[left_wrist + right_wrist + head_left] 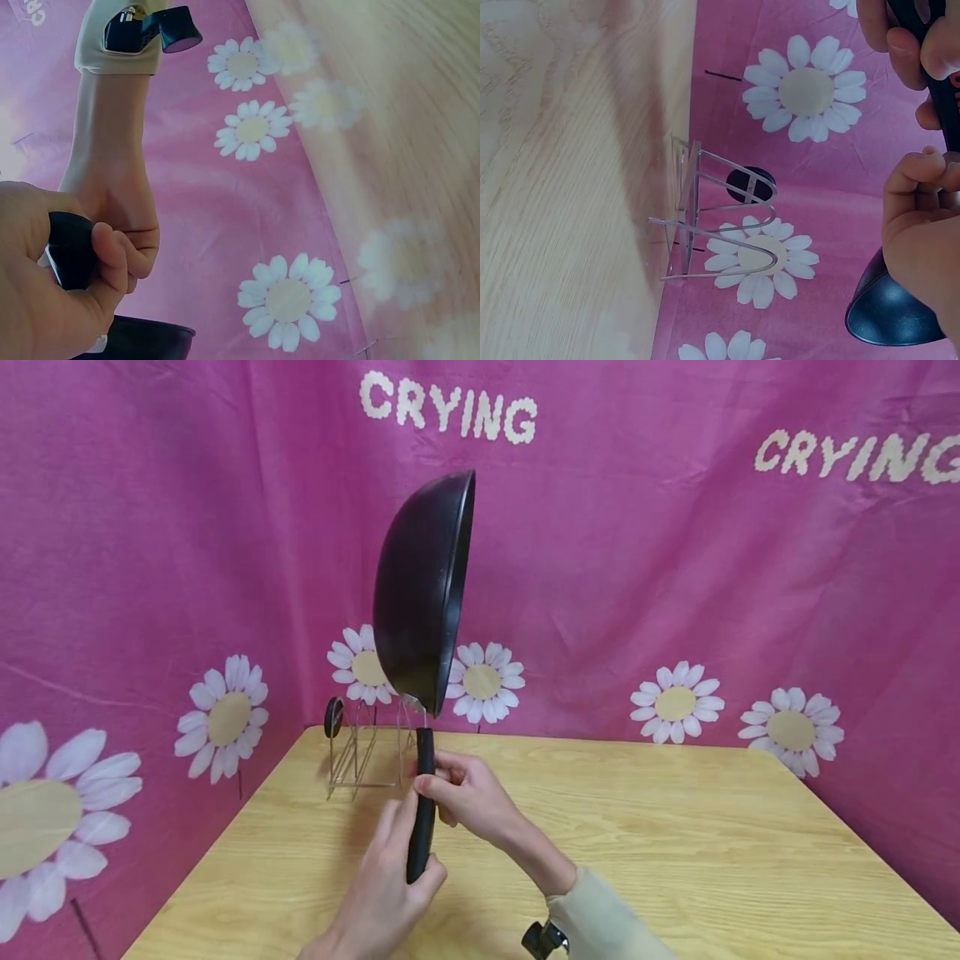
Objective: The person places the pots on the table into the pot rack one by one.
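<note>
A black wok [420,593] is held upright above the table, its bowl at the top and its open side facing right in the head view. Its black handle [422,852] points down. My left hand [386,868] grips the lower part of the handle, thumb on the near side. Higher up, just below the bowl, my right hand [468,793] pinches the handle between thumb and fingers. In the right wrist view, both hands wrap the handle, and part of the wok's bowl [892,307] shows below my right hand [922,232].
A wire rack [363,768] with a round black disc [333,717] on one end stands at the table's back left, behind the hands. The wooden table [637,827] meets a pink cloth [600,568] with daisies at the back and sides.
</note>
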Available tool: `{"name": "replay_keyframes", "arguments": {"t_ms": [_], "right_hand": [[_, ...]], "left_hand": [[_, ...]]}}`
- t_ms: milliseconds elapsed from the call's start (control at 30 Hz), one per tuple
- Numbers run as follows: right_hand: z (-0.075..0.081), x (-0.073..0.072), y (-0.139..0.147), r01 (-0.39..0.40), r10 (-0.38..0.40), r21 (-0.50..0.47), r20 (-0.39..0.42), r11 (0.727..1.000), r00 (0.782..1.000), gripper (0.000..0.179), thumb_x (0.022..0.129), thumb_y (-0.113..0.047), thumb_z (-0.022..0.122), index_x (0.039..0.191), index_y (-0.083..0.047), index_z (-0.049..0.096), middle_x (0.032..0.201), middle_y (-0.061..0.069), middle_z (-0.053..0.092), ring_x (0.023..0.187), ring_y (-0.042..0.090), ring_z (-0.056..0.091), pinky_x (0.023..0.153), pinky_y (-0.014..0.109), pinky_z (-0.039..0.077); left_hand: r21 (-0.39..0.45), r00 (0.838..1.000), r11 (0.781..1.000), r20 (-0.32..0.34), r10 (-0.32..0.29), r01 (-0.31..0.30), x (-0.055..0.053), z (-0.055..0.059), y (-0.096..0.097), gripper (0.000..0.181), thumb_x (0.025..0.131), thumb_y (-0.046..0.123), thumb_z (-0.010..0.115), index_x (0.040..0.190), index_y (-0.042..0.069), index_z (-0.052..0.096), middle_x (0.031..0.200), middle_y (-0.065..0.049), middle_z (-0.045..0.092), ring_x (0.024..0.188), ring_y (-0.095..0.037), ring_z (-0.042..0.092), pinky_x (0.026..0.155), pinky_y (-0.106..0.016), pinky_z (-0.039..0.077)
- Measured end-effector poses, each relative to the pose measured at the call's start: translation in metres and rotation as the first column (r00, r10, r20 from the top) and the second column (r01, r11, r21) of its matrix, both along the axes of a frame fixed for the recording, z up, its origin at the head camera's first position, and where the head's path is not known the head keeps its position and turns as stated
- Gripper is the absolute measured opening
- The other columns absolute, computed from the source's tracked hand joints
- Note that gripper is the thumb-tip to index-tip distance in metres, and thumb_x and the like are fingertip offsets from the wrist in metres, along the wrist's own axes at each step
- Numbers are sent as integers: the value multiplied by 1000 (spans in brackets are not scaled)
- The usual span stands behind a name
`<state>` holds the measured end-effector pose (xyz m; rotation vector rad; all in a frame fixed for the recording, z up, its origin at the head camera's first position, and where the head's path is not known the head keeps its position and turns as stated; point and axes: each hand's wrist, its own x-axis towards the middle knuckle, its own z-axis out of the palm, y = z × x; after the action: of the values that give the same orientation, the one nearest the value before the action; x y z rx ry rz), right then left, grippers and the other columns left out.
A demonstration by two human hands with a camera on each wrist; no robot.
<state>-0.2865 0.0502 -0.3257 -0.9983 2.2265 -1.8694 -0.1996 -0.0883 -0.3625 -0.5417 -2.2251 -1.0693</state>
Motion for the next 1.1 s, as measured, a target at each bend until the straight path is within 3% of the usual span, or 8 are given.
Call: {"name": "replay_keyframes", "arguments": {"t_ms": [233, 500, 700, 767, 967, 1100], "right_hand": [[3, -5, -14, -38, 38, 24, 21, 999, 999, 24, 96, -21, 59, 111, -3, 67, 60, -1, 46, 49, 11, 41, 48, 23, 34], [-7, -13, -21, -79, 76, 40, 71, 996, 995, 24, 97, -18, 58, 113, -2, 66, 60, -2, 45, 50, 12, 41, 50, 25, 37], [-9, -16, -31, -129, 124, 44, 95, 991, 988, 25, 97, -18, 57, 114, -2, 65, 60, -3, 45, 51, 11, 41, 51, 24, 37], [-10, -17, -32, -136, 131, 48, 105, 990, 986, 26, 97, -19, 56, 115, -2, 66, 60, -3, 45, 51, 11, 41, 51, 24, 37], [-14, -20, -31, -90, 82, 41, 160, 995, 984, 25, 94, -19, 57, 109, -2, 67, 59, -2, 44, 50, 12, 42, 49, 24, 37], [-22, -21, -31, -94, 82, 57, 178, 994, 980, 25, 94, -22, 58, 106, -1, 66, 57, -3, 44, 50, 11, 43, 50, 25, 39]], "left_hand": [[-16, 998, 998, 31, 59, -59, 0, 2, -9, 85, 73, -6, 67, 151, 13, 39, 102, -2, 49, 73, -7, 44, 60, -20, 40], [-65, 990, 990, -79, 118, -123, -5, -7, -17, 88, 65, -9, 69, 147, 6, 42, 99, -2, 50, 70, -6, 44, 58, -21, 40], [-92, 981, 983, -120, 150, -162, -5, -10, -25, 86, 64, -10, 70, 145, 2, 44, 98, -3, 51, 70, -7, 45, 57, -22, 39], [-103, 979, 979, -116, 165, -178, -5, -10, -27, 85, 64, -9, 70, 145, 2, 44, 98, -3, 52, 68, -6, 44, 54, -22, 38], [-138, 984, 974, -15, 180, -180, -7, -13, -26, 83, 68, -3, 72, 146, 2, 43, 102, -4, 52, 65, -4, 43, 50, -21, 36], [-173, 978, 962, -35, 208, -211, -8, -20, -26, 78, 67, -3, 73, 140, -3, 48, 103, -5, 53, 63, -5, 44, 48, -23, 35]]}}
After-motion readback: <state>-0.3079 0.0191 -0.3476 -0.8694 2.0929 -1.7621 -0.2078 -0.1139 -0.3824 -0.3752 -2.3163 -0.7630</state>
